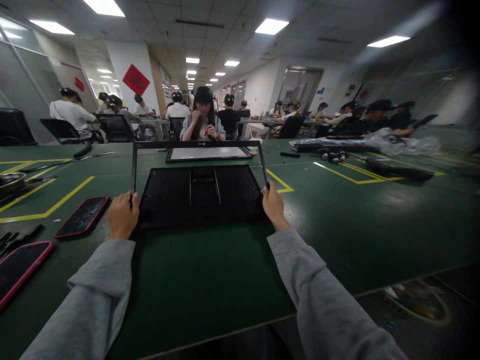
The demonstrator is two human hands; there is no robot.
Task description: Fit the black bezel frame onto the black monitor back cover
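I hold a thin black monitor bezel [228, 144] by its two sides, tilted up over the table. My left hand [123, 216] is closed round its left side and my right hand [275, 205] grips the right side. Below and behind the bezel lies a black monitor back cover [168, 195], with two metal strips and a recess near its middle. Whether the bezel touches this cover I cannot tell. Farther back, a flat panel [210, 153] with a pale face and dark edges lies on the green table [210, 280].
Two red-edged phones [83, 216] lie to my left, near a metal bowl [12, 182]. Yellow tape [71, 197] marks the tabletop. Plastic wrap [401, 142] and dark tools [397, 169] lie at right. A person [202, 117] sits opposite; a basket [420, 305] stands below the table edge.
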